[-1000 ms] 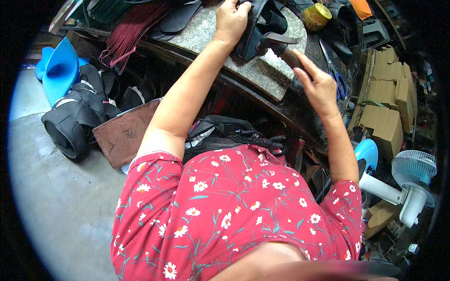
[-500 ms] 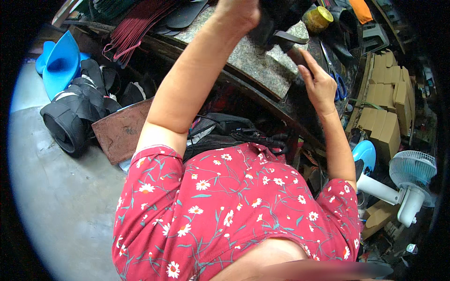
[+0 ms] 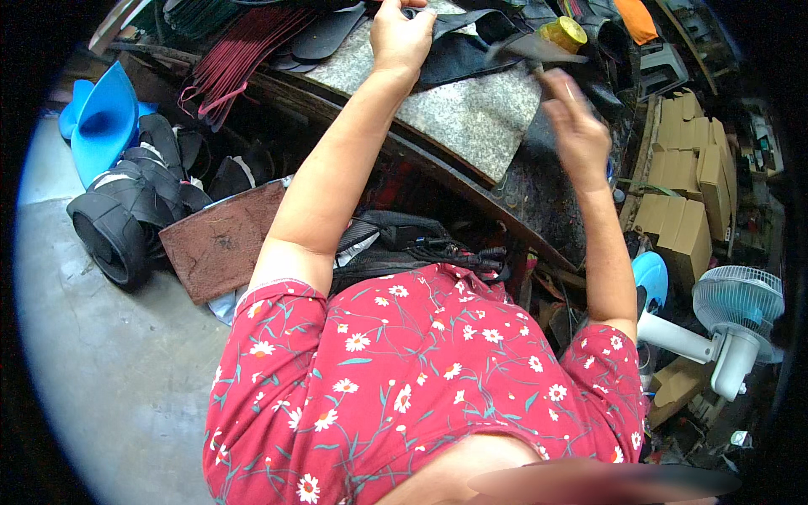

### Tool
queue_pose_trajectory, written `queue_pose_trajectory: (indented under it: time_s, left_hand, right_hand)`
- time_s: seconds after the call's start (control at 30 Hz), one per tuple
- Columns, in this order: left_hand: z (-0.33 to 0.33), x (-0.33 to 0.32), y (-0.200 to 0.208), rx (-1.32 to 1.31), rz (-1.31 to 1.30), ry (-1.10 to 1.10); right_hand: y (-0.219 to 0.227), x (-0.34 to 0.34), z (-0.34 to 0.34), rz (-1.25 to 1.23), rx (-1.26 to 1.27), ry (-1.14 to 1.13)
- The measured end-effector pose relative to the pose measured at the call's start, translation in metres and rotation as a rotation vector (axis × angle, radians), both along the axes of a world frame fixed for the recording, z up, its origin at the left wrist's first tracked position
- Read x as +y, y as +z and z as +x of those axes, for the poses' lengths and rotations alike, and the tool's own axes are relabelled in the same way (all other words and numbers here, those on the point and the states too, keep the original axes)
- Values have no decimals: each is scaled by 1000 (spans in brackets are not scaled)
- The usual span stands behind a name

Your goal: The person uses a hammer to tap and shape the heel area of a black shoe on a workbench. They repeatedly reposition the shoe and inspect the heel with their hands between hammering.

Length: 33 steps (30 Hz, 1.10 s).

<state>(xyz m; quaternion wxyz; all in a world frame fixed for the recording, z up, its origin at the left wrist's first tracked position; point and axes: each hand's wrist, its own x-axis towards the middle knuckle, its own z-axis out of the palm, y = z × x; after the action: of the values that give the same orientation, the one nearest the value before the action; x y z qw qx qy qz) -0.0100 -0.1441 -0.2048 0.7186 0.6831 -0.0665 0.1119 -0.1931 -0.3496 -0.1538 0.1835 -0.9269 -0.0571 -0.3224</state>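
Note:
At the top of the head view, my left hand [image 3: 402, 40] is closed on the edge of a piece of black, leather-like material [image 3: 459, 59]. That material lies over a speckled grey stone slab [image 3: 471, 118] on the bench. My right hand [image 3: 579, 126], blurred by motion, grips the handle of a hammer-like tool. The tool's grey head [image 3: 539, 49] is smeared above the slab's right part, close to the black material. Its exact shape cannot be made out.
A yellow tin [image 3: 562, 34] stands behind the tool. Dark red strips [image 3: 244, 63] and black sole-shaped pieces [image 3: 330, 35] lie to the left. Cardboard boxes [image 3: 677, 223] and a white fan [image 3: 736, 311] are at right. A brown board [image 3: 223, 240] leans beside black footwear [image 3: 109, 227].
My left hand has come back toward me and now holds the black material's edge, with more of the slab showing. The tool in my right hand has risen slightly and blurred.

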Motion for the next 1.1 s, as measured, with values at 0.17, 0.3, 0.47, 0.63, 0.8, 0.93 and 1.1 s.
queue_pose_trajectory:
  time_s: [0.17,0.3,0.47,0.63,0.8,0.93,1.1]
  left_hand:
    - [2,-6,-6,69,-137,-1]
    - [-1,-10,-8,45,-197,6]
    - [-3,-14,-8,60,-219,7]
    - [-6,-10,-15,59,-369,20]
    - [-6,-10,-20,13,-461,15]
    - [-15,-6,-21,-24,-380,50]
    - [-20,-4,-21,-22,-405,36]
  right_hand:
    - [7,-2,-2,182,305,-109]
    - [10,5,-2,618,78,61]
    - [1,16,5,-11,371,-211]
    - [1,16,-1,509,152,-6]
    - [2,26,-2,-21,315,-21]
    - [6,27,-2,433,105,47]
    - [5,31,0,-47,391,-102]
